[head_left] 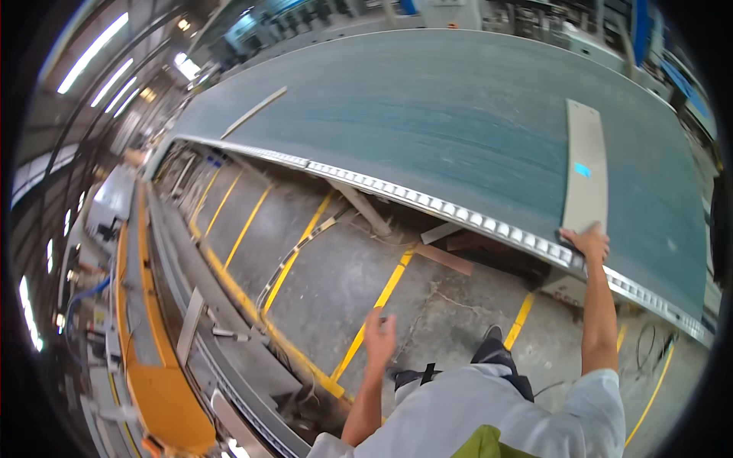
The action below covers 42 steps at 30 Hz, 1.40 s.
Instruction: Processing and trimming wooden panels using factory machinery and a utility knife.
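A long light beige board [586, 153] with a small blue sticker lies on the wide green conveyor belt [427, 107], its near end at the belt's front edge. My right hand [589, 243] grips that near end, thumb toward the left side and fingers over the end. Slightly blurred, my left hand [379, 336] hangs over the floor with nothing in it, thumb and fingers apart. A second narrow board [254, 112] rests far to the left on the same belt.
A silver rail with rollers [427, 200] runs along the belt's front edge. Yellow lines [385, 294] mark the concrete floor, where a brown offcut [445, 259] lies. Orange machinery [168, 408] stands at left, with a pale board [190, 327] leaning beside it. Loose cables [647, 343] lie at right.
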Motion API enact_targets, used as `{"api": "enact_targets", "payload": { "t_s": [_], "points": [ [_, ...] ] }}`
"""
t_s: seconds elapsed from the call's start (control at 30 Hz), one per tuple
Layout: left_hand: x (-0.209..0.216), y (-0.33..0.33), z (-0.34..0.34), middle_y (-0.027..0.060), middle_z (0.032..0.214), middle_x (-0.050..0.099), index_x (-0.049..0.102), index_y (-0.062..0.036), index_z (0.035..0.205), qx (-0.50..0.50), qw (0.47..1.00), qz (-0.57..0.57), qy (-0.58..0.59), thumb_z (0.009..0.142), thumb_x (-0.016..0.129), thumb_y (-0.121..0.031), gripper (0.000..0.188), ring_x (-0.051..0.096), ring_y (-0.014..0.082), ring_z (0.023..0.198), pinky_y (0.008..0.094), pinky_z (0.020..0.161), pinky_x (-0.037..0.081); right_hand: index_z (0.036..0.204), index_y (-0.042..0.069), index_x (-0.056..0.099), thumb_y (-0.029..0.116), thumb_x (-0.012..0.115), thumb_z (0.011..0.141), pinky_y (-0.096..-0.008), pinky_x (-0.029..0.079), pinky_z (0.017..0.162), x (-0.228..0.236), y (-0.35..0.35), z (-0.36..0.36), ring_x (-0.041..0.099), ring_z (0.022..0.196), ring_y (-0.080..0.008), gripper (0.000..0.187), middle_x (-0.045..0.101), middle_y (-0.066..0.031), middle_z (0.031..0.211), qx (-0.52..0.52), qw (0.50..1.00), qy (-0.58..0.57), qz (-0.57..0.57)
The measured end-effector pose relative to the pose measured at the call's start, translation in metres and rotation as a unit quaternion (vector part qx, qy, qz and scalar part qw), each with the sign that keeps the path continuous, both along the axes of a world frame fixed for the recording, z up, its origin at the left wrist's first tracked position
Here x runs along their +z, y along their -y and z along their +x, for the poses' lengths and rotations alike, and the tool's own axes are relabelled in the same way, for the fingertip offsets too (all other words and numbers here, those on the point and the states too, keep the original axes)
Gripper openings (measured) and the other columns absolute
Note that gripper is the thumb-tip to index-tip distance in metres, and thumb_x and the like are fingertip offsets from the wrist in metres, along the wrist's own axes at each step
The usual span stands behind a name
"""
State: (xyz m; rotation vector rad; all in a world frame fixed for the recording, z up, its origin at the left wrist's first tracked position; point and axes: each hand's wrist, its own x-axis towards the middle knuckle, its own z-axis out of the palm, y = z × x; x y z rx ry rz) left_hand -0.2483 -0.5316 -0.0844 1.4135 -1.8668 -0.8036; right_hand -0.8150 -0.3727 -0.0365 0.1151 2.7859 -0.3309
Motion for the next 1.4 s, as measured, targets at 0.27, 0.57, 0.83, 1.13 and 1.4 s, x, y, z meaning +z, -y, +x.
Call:
{"api": "enact_targets", "payload": {
  "t_s": [0.27, 0.57, 0.83, 1.13, 1.4],
  "points": [
    [0.048, -0.056, -0.117, 0.0207, 0.130, 0.062, 0.061, 0.0038, 0.127, -0.024, 0.997, 0.073, -0.021, 0.090, 0.075, -0.023, 0.047, 0.072, 0.0256, 0.096, 0.0365, 0.084, 0.055, 0.158, 0.020, 0.017, 0.069, 0.088, 0.050, -0.0683, 0.039, 0.100, -0.018, -0.041, -0.054, 0.043, 0.130, -0.0496, 0.138, 0.036, -0.0297, 0.142, 0.004, 0.998, -0.022, 0.052],
    [0.059, -0.049, -0.182, 0.0208, 0.129, 0.061, 0.062, 0.0023, 0.126, -0.111, 0.993, -0.004, -0.037, 0.089, 0.075, -0.021, 0.045, 0.070, 0.0258, 0.096, 0.0371, 0.085, 0.055, 0.140, 0.007, 0.050, 0.067, 0.084, 0.054, -0.0553, 0.050, 0.097, 0.038, -0.084, -0.111, 0.059, 0.122, -0.0429, 0.110, 0.057, -0.0278, 0.134, 0.055, 0.996, -0.068, 0.030],
    [0.056, -0.057, -0.253, 0.0154, 0.119, 0.069, 0.062, 0.0020, 0.128, -0.303, 0.925, 0.204, -0.103, 0.092, 0.073, -0.015, 0.040, 0.068, 0.0205, 0.101, 0.0344, 0.093, 0.052, 0.149, 0.007, 0.038, 0.073, 0.087, 0.046, -0.0648, 0.040, 0.103, 0.098, -0.144, -0.089, 0.043, 0.132, -0.0534, 0.131, 0.040, -0.0306, 0.143, -0.019, 0.998, 0.032, 0.048],
    [0.031, -0.212, -0.419, 0.0191, 0.132, 0.063, 0.051, 0.0046, 0.140, -0.432, 0.569, 0.688, -0.126, 0.104, 0.056, -0.041, 0.058, 0.065, 0.0265, 0.115, 0.0386, 0.100, 0.051, 0.158, 0.001, 0.018, 0.072, 0.088, 0.045, -0.0702, 0.034, 0.105, 0.080, -0.211, 0.152, 0.034, 0.137, -0.0578, 0.150, 0.027, -0.0407, 0.151, -0.026, 0.996, 0.022, 0.088],
    [0.036, -0.238, -0.439, 0.0170, 0.108, 0.072, 0.065, 0.0123, 0.120, -0.496, 0.756, 0.424, 0.059, 0.101, 0.062, -0.037, 0.053, 0.068, 0.0224, 0.090, 0.0376, 0.080, 0.055, 0.142, -0.014, 0.040, 0.078, 0.079, 0.061, -0.0491, 0.055, 0.086, 0.041, -0.266, 0.166, 0.069, 0.098, -0.0437, 0.128, 0.067, -0.0327, 0.107, -0.147, 0.973, -0.021, -0.176]
  ]
}}
